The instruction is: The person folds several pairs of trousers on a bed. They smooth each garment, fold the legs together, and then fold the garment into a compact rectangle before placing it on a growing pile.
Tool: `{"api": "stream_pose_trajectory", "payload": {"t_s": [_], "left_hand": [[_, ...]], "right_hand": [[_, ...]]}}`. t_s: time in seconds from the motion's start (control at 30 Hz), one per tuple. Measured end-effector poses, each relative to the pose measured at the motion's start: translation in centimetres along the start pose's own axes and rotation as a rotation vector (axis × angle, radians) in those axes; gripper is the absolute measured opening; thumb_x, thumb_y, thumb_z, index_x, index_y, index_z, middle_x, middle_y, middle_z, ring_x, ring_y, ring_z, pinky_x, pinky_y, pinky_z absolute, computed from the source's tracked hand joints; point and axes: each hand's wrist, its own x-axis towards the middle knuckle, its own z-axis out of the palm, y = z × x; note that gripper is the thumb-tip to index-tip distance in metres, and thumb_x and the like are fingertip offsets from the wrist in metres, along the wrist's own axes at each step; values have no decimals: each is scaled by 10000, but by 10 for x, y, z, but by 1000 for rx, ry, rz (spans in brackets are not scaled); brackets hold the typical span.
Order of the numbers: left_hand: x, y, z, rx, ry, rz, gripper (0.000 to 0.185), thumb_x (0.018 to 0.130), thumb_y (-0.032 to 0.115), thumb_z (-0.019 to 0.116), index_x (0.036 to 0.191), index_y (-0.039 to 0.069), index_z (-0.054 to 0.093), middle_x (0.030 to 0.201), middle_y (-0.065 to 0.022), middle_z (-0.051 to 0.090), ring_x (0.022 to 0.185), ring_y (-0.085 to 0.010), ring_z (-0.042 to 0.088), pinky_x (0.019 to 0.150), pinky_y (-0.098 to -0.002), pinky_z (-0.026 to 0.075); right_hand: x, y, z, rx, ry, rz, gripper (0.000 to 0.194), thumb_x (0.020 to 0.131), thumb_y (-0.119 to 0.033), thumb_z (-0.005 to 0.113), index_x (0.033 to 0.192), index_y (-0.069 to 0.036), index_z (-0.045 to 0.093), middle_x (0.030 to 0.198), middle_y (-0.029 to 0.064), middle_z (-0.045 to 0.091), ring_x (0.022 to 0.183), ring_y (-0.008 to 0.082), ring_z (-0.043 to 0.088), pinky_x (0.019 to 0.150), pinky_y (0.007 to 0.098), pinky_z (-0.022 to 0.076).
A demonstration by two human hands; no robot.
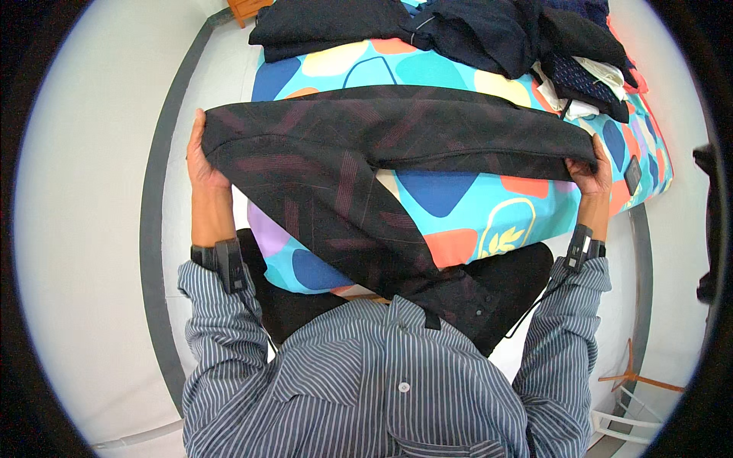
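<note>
A black garment with dark red line patterns [343, 189] is stretched between my hands, above a bed with a colourful patterned sheet [441, 192]. My left hand [206, 163] grips its upper left corner, with fingers behind the cloth. At the opposite end my right hand [592, 172] holds the end of a long sleeve-like part, partly hidden inside or behind the fabric. The lower part of the garment hangs diagonally towards my lap, where small round buttons or snaps show. Both wrists wear dark strapped devices.
Dark folded clothes [332, 23] and a dark blue garment [475, 34] lie along the bed's far side. Patterned and white clothes [590, 86] are piled at the far right. A small dark flat object [633, 174] rests near the bed's right edge. Hangers [630, 376] are at lower right.
</note>
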Motion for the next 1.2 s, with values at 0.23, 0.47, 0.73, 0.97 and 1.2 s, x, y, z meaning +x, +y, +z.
{"api": "stream_pose_trajectory", "payload": {"t_s": [0.23, 0.47, 0.73, 0.97, 1.2], "left_hand": [[41, -21, -26, 143, 133, -234, 324, 984, 288, 627, 1049, -27, 665, 1115, -232, 687, 971, -323, 684, 799, -429, 589], [49, -38, -53, 89, 179, -245, 387, 1003, 258, 597, 1210, -69, 600, 1244, -265, 624, 1079, -348, 655, 915, -429, 581], [4, -36, -16, 19, 68, -215, 383, 970, 219, 644, 1225, -62, 596, 1272, -242, 617, 1138, -337, 632, 963, -446, 550], [-73, -71, 34, 225, 71, -326, 540, 829, 145, 800, 1289, -38, 585, 1297, -176, 624, 1153, -316, 620, 1061, -432, 473], [-80, -71, 66, 240, -58, -476, 480, 891, 99, 734, 1310, -49, 554, 1316, -178, 608, 1174, -291, 612, 1057, -412, 489]], "right_hand": [[33, 16, -20, 26, 274, 1, 283, 984, -214, 627, 1140, 22, 613, 1196, 210, 654, 1124, 380, 622, 992, 556, 508], [39, 16, -48, -38, 259, -6, 288, 976, -198, 636, 1167, 16, 610, 1178, 189, 670, 1061, 374, 661, 915, 523, 565], [19, 33, -30, 13, 126, -105, 349, 970, -190, 635, 1250, 7, 567, 1312, 205, 600, 1220, 366, 578, 1061, 533, 465], [-31, 78, 13, 216, -11, 23, 428, 972, -198, 632, 1314, 24, 504, 1364, 204, 566, 1311, 339, 520, 1138, 515, 389], [-22, 93, 52, 84, -204, 318, 349, 1013, -246, 560, 1183, 56, 606, 1280, 273, 613, 1231, 384, 593, 940, 502, 561]]}}
